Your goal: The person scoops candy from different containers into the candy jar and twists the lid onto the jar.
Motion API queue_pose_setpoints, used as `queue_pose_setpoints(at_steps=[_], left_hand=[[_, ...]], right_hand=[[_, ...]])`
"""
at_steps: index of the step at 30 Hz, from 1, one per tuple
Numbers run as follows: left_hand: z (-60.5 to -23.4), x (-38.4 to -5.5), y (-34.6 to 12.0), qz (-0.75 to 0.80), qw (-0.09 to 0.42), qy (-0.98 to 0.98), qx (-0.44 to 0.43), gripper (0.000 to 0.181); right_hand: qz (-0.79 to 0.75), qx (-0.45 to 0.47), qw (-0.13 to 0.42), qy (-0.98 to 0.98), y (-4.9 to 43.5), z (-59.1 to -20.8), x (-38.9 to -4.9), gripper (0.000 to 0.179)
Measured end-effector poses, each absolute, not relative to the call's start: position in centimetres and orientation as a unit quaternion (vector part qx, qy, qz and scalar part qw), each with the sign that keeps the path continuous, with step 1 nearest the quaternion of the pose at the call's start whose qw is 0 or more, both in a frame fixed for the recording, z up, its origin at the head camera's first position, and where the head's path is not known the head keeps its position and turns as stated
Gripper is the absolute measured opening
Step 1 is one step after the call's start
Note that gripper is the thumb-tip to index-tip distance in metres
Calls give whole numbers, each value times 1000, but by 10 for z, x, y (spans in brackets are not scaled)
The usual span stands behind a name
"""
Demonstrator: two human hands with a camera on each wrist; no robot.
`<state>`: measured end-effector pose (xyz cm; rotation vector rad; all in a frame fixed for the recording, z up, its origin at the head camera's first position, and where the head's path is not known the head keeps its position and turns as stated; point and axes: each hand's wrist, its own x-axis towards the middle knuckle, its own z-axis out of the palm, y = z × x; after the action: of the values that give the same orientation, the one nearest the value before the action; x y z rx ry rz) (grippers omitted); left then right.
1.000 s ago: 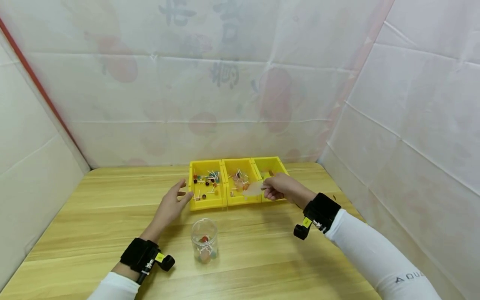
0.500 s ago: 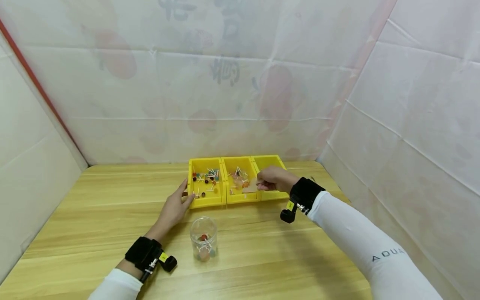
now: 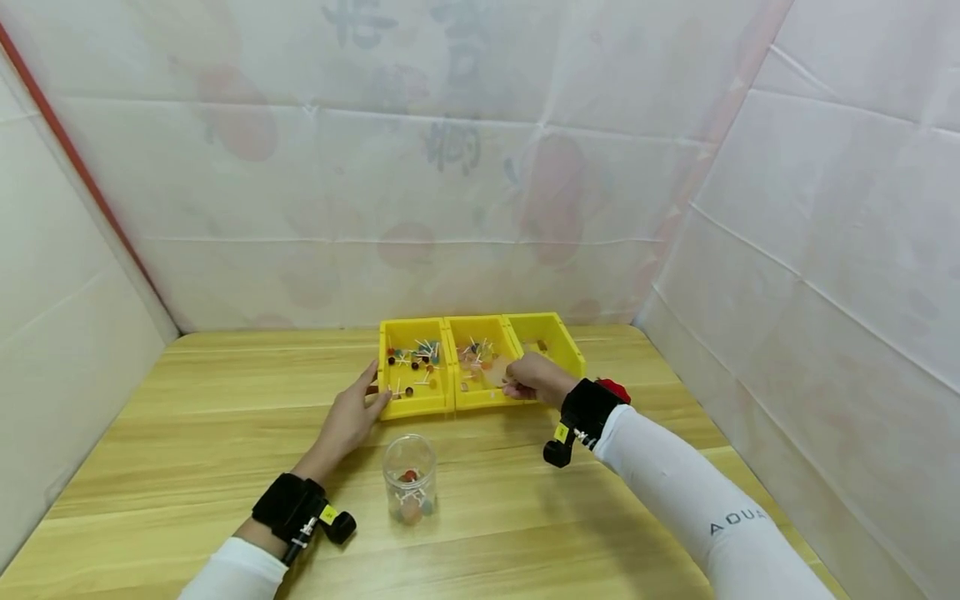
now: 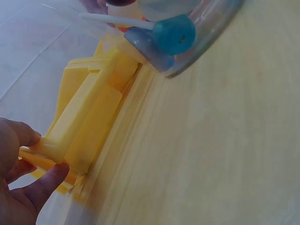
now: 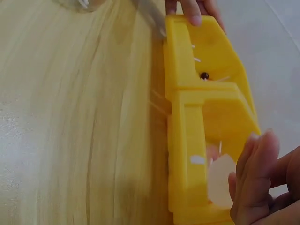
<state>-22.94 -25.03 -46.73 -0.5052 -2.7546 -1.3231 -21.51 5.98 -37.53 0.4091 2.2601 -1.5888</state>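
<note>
My left hand (image 3: pixel 352 418) grips the end wall of the left yellow bin (image 3: pixel 415 408), its thumb (image 4: pixel 49 180) low against the corner and its fingers over the rim. Several small lollipops (image 3: pixel 425 350) lie in that bin. The middle yellow bin (image 3: pixel 482 400) joins it and also holds lollipops (image 3: pixel 477 350). My right hand (image 3: pixel 538 377) pinches a thin, translucent whitish piece (image 5: pixel 221 180), rounded at its visible end, which dips into the middle bin. Part of this piece is hidden by my fingers.
A clear plastic jar (image 3: pixel 408 483) with lollipops stands in front of the bins. The right yellow bin (image 3: pixel 551 337) has a small brownish thing inside. A red object (image 3: pixel 617 390) shows partly behind my right wrist strap. Pale fabric walls (image 3: pixel 480 208) enclose the wooden table (image 3: pixel 210 433).
My left hand has closed from beside the left bin onto its end wall. My right hand has moved left, taking the translucent piece lower into the middle bin.
</note>
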Motion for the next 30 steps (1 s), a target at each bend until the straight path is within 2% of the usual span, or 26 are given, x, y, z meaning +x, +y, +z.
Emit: queue_pose_setpoints(at_steps=[7,20,25,30], left_hand=[[-466,-228,-252,-418,20,-895,-154,69],[-465,-225,-244,-431,18,-886,-172,68],[-464,-221,-242,-426,15,-889,-169,69],[-462,-219,-243,-426,16,-889,-167,69]], right_hand=[[-557,145,151,804,58,-381,-223,24],[-522,162,102,831,49,-397,-236,25],[-477,160,96,859,45,-404,-239,25],[-535,162,109,822,40,-407,-240,27]])
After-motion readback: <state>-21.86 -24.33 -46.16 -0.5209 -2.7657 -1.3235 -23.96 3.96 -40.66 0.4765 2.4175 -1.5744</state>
